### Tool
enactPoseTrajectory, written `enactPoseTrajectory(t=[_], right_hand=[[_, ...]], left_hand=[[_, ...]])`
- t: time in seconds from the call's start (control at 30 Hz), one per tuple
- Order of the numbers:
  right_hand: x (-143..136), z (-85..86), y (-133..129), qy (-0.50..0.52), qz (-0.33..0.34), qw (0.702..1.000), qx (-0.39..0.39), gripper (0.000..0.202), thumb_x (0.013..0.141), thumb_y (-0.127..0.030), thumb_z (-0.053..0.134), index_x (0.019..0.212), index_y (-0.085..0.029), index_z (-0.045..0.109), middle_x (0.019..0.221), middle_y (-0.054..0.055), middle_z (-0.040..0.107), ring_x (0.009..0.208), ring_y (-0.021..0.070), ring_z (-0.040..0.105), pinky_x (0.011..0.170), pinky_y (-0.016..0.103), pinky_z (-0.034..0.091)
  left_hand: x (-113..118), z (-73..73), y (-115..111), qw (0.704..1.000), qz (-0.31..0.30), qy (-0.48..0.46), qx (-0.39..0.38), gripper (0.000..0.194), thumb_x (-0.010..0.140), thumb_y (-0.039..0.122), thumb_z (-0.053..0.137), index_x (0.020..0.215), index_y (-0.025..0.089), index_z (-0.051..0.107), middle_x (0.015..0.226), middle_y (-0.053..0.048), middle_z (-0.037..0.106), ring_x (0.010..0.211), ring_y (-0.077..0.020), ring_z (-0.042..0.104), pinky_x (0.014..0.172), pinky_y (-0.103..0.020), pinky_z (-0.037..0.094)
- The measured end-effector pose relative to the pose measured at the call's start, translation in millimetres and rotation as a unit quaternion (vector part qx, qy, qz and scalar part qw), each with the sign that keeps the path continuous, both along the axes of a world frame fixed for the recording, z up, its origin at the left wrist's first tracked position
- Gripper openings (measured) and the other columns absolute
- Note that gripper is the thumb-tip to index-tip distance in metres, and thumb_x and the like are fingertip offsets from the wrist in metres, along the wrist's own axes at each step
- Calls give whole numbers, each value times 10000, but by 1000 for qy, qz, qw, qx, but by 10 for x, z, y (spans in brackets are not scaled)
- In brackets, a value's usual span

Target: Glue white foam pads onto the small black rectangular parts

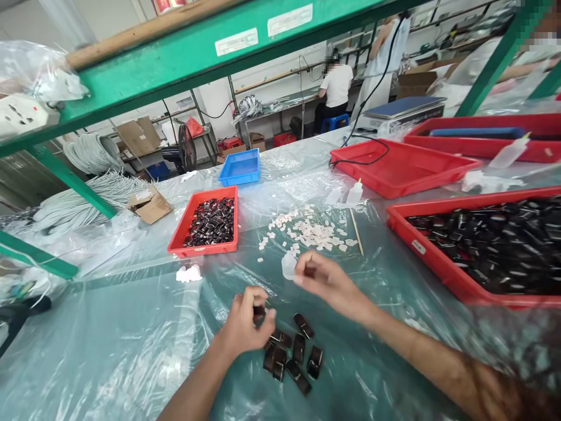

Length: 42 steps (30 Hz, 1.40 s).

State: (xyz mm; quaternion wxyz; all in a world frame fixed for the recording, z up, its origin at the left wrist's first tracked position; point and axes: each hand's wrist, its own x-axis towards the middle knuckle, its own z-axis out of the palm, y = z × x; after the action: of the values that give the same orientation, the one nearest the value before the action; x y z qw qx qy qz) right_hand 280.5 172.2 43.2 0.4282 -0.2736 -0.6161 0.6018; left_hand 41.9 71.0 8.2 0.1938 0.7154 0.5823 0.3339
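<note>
— Hands first: what is the left hand doing?

— Fingers curled shut around a small dark piece, pinched at the fingertips, with the forearm coming up from the bottom edge. Just beside it, a loose cluster of dark pieces lies on the plastic-covered tabletop.

— And the right hand?

— Fingers drawn together on a small whitish piece, held slightly above the tabletop. The arm stretches in from the lower right, wrist turned inward toward the left hand; the two hands are near but apart.

— Beyond them?

— A scatter of small white bits lies past the right hand, with a thin wooden stick beside it and a small squeeze bottle further on. To the left stands a small red tray of dark pieces; to the right, a large red tray heaped with the same. Farther back sit a blue tray and an empty-looking red tray with a black cable running into it. At the far bench a person in a white shirt sits facing away.
</note>
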Motion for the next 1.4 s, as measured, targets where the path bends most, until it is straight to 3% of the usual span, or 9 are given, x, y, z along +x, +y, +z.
enactPoseTrajectory(t=[0.13,0.33,0.57,0.63,0.73,0.87,0.97,1.2,1.4], right_hand=[[154,-177,517,-4,-148,989,-4,420,841,-570,843,845,-223,607,783,-15,597,719,138,541,698,310,429],[367,-516,1057,-17,-287,958,-2,350,883,-441,823,870,-211,560,748,-55,568,665,92,472,676,296,354],[236,-706,728,-54,-297,953,36,252,853,-370,799,829,-223,595,641,-70,542,585,135,482,626,313,381],[231,-721,618,-72,-296,951,46,240,851,-370,777,805,-227,590,630,-65,538,581,136,473,623,316,382],[294,-628,673,-93,-315,943,57,210,860,-348,750,816,-230,583,654,-61,523,630,132,458,653,320,374],[341,-555,912,-87,-321,941,66,250,842,-408,752,889,-230,583,715,-50,555,641,130,465,653,314,377],[332,-579,944,-75,-315,943,77,317,796,-482,767,864,-231,587,695,-52,560,616,136,476,622,307,384],[273,-546,832,-52,-319,940,107,330,820,-505,773,865,-233,591,714,-35,606,628,147,538,621,309,412],[251,-471,708,-46,-307,941,132,355,868,-532,777,901,-234,586,727,-47,574,626,131,504,608,295,405]], left_hand=[[-189,50,191,998,56,8,-18,260,856,248,586,1070,317,456,599,132,335,461,-134,356,492,-247,345],[-469,184,422,989,123,76,-16,255,876,142,517,1057,306,442,577,136,428,492,-134,430,606,-266,374],[-360,221,223,970,148,191,7,91,950,255,696,945,222,611,632,83,572,544,-150,600,627,-283,499],[-291,398,286,959,178,218,14,72,957,248,661,965,183,631,713,14,651,660,-189,708,686,-288,517],[-350,860,728,943,216,251,25,350,1099,348,457,1164,37,603,1066,-156,739,1033,-258,776,952,-344,540],[-680,1327,1435,930,208,301,42,503,1013,358,664,1419,97,523,1631,-295,517,1508,-450,506,1264,-613,381],[-869,1445,1545,922,179,330,94,420,1040,281,568,1418,101,527,1626,-299,495,1521,-463,470,1263,-673,370],[-1028,1232,1097,932,75,330,130,205,1057,245,463,1073,189,660,1194,-164,728,1216,-336,663,1129,-533,551],[-806,668,713,962,15,260,85,385,1125,330,402,875,236,679,916,-80,758,971,-277,725,988,-462,611]])
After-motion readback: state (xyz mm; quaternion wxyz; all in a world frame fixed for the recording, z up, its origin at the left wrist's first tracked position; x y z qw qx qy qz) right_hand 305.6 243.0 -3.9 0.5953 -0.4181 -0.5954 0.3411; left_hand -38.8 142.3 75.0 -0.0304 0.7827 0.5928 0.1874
